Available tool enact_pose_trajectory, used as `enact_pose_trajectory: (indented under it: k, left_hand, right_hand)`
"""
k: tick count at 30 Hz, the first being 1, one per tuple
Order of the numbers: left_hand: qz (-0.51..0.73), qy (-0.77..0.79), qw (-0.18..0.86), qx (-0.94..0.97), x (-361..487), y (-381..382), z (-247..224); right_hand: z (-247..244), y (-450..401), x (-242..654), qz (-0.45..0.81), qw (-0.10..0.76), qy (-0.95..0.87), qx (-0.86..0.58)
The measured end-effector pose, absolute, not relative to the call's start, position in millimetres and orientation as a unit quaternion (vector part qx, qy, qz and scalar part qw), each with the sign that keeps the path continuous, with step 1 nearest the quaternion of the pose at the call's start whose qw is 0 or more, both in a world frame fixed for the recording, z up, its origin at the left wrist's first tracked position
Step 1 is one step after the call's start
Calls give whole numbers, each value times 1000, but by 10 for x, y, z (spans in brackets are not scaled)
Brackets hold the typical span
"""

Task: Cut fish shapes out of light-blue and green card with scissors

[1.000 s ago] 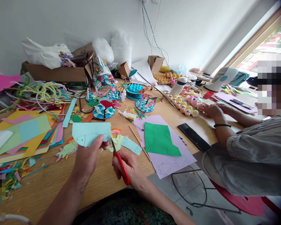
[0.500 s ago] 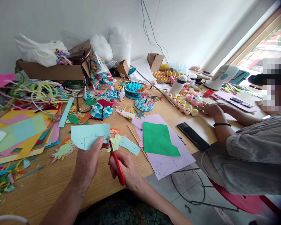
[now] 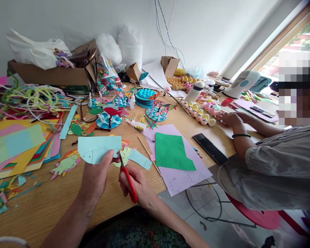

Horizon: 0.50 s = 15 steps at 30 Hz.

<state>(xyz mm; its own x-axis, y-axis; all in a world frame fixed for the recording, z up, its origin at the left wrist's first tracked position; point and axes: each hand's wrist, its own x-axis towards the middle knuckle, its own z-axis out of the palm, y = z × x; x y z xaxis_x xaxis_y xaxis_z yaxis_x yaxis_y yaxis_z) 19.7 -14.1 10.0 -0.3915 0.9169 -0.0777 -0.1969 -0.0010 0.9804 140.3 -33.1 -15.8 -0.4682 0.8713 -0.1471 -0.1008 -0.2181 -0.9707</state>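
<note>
While the left hand (image 3: 96,177) pinches fish-marked blue paper (image 3: 96,146), the right hand (image 3: 141,182) grasps scissors (image 3: 128,178) — red-handled.

Lt-blue paper (image 3: 96,144) w/ fish outline, lower L corner rounded; red-handled scissors (image 3: 130,182) tilted, blades up nr its R edge.

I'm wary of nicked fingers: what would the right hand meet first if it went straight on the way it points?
Led by the red scissors, the right hand would probably meet the light-blue paper first, at its right edge close to the left hand; exact depth is unclear.
</note>
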Motion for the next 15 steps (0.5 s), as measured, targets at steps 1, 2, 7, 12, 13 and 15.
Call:
enact_pose_trajectory:
  k: [1,2,7,12,13,15]
  left_hand:
    - [636,546,444,316,207,-140,113]
    - [644,542,444,307,217,-141,121]
    - [646,532,460,295,250,-153,119]
    - [650,525,461,300,261,-162,80]
    - [649,525,460,304,264,-163,70]
    - [640,534,446,325,275,-163,52]
  right_hand:
    - [-163,-331,1410,685,352,-515,-375]
    - [-170,-329,1416,685,352,-516,-374]
    - [-213,-314,1428,685,367,-514,-363]
    - [-222,-316,1431,678,386,-513,-358]
    - [-216,-316,1434,678,388,-512,-358]
    - [-200,-313,1443,679,389,-510,-358]
